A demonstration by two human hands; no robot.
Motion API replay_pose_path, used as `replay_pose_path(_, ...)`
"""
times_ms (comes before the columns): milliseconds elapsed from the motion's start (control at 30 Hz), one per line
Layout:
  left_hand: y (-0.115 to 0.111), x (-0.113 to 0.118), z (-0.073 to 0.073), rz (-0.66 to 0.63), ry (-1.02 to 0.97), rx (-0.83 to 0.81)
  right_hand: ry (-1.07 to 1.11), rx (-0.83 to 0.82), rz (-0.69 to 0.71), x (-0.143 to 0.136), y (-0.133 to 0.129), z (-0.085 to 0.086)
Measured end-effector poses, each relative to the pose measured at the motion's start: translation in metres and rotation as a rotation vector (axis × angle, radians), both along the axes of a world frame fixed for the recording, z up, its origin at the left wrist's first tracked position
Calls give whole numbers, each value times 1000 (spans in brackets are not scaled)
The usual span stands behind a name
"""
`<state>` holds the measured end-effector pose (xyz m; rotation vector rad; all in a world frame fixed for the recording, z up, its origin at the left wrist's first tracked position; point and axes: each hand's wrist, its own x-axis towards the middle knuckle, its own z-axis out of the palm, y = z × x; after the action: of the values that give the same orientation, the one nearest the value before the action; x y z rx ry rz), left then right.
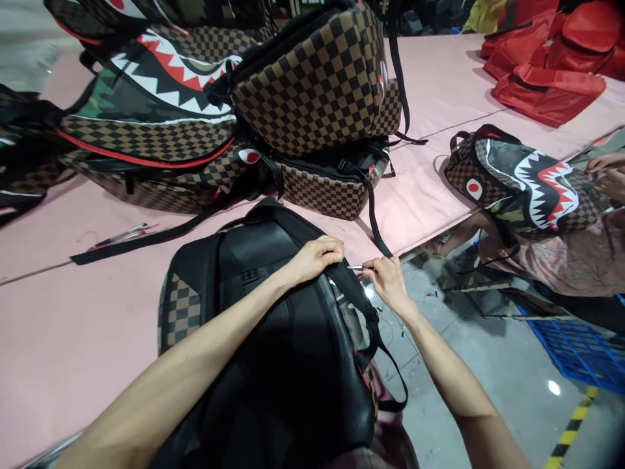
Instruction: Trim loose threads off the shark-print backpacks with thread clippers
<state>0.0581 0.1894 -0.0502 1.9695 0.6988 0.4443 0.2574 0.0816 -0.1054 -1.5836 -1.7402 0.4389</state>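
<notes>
Black backpack lies back panel up, part on pink table, nr end past the edge twd wearer; what props that end is hidden. Long axis approx 12 to 6, tipped a bit twd 11–5. (Clock = as wearer looks, 12 away; ctr = pack unless noted.)

Shoulder strap runs 11 to 5 down pack's R side, w/ a buckle & loose webbing loop at its low end.

L hand, approx 1 o'clk, is nearer: on the strap, fingers bent & pinched on it. R hand, 2 o'clk, just beside; fingers closed round a slim metal-tipped tool, tip aimed 9. So strap is at 9 from R fingertips, tool crossways to strap's length; tip touching or just short, can't tell.

Further out: pen-like items at 10; shark-mouth bag at 11; checkered bag nr 12, atop another. At 2, co-worker's hands by a 2nd shark-mouth bag; red bags btwn 1 & 2. Blue crate on floor, 3.
</notes>
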Motion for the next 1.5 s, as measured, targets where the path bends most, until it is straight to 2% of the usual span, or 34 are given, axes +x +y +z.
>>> replay_pose_path(133, -1, -1, 2, 12, -47, -112, 685, -186, -357, 8, -13, -14)
replay_pose_path(167, -1, -1, 3, 15, -73, -140, 811, -255, -400, 7, -19, -18)
replay_pose_path(233, -2, 1, 5, 45, -114, -169, 949, -449, -353, 1, -33, -23)
replay_pose_path(333, -11, 0, 10, 127, -160, -143, 1007, -655, -204, -14, -51, -22)
replay_pose_path(400, -28, -4, 14, 229, -203, -96, 1034, -654, -186, -20, -59, -12)
replay_pose_path(467, -57, -7, 16, 419, -227, -93, 1077, -576, -200, -24, -62, 3)
replay_pose_path(533, -96, -5, 15, 575, -196, -271, 1159, -480, -196, -27, -63, 23)
replay_pose_path(567, -116, -1, 15, 571, -168, -441, 1202, -442, -177, -29, -63, 32)
replay_pose_path(633, -151, 11, 14, 448, -166, -785, 1274, -404, -123, -34, -61, 47)
replay_pose_path(700, -170, 25, 15, 384, -205, -970, 1294, -395, -110, -39, -59, 55)
replay_pose_path(767, -175, 36, 15, 445, -221, -1024, 1240, -368, -169, -39, -62, 57)
replay_pose_path(867, -165, 44, 13, 525, -158, -1052, 999, -248, -273, -28, -77, 53)
replay_pose_path(933, -157, 46, 9, 529, -114, -1043, 815, -177, -262, -20, -93, 51)
replay_pose_path(1000, -153, 48, 4, 520, -105, -1023, 722, -180, -208, -16, -108, 51)
replay_pose_path(1067, -154, 51, -1, 527, -133, -989, 752, -212, -209, -18, -118, 49)
replay_pose_path(1233, -163, 54, -11, 564, -222, -844, 1091, -332, -421, -27, -121, 30)
replay_pose_path(1333, -170, 53, -12, 547, -253, -776, 1159, -348, -417, -26, -124, 22)
replay_pose_path(1433, -177, 50, -8, 473, -264, -745, 1200, -322, -433, -21, -135, 23)
replay_pose_path(1500, -181, 49, -5, 442, -271, -624, 1172, -288, -471, -20, -143, 28)
